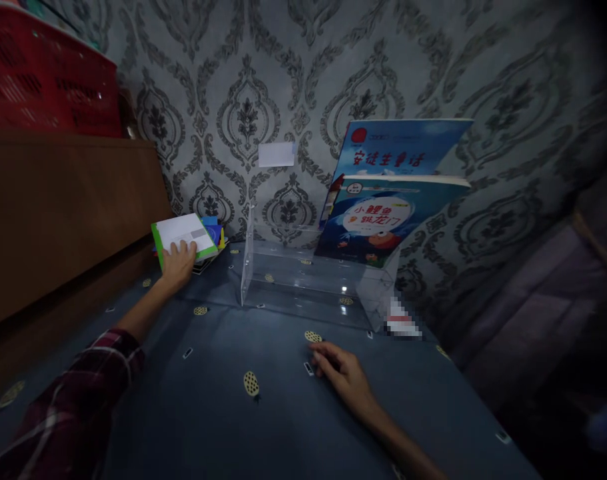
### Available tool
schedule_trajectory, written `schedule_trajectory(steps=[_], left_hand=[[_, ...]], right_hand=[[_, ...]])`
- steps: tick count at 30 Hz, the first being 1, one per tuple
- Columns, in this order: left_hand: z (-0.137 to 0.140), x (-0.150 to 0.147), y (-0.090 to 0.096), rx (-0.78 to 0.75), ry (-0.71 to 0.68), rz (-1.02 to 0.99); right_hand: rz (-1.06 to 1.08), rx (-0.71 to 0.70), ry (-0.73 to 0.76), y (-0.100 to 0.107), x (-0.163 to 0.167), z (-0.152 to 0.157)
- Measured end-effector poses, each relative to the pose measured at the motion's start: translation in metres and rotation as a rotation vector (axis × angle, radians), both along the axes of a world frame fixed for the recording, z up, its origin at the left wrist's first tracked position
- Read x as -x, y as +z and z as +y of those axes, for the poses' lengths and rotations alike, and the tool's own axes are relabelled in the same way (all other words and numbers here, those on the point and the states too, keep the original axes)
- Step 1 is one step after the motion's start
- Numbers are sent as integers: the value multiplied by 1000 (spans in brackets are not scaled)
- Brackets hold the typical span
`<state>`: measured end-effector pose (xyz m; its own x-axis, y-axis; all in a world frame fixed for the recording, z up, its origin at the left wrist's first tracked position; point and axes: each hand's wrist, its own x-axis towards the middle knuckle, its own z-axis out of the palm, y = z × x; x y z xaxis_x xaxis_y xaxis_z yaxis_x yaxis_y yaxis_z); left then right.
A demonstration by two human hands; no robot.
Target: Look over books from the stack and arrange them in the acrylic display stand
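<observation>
Head view: green-edged book, near edge under left hand.

On your left you have a white, green-edged book lying broad face up atop an uneven pile, blue and yellow corners jutting out rightward.

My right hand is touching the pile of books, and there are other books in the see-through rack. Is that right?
Not quite: the head view shows your left hand touching the pile. Your right hand is over by the front of the rack, away from the pile. The other books are indeed in the rack.
</observation>
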<state>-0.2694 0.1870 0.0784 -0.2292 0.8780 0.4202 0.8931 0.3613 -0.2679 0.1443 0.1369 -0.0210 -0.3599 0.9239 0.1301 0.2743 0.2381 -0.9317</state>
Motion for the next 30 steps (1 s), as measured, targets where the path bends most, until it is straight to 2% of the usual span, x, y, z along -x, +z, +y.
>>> schedule_trajectory(steps=[3, 9, 14, 19, 26, 30], left_hand=[[13, 3, 8, 33, 4, -40], [44, 26, 38, 114, -47, -66], [67, 37, 44, 115, -44, -87], [76, 51, 52, 113, -56, -94], [84, 91, 85, 165, -64, -103], [85, 105, 94, 176, -71, -122]], right_hand=[[-9, -1, 10, 3, 0, -1], [1, 7, 9, 2, 0, 0], [3, 8, 4, -2, -1, 0], [-6, -16, -2, -5, -1, 0], [-60, -10, 1, -3, -2, 2], [-71, -11, 6, -1, -2, 0]])
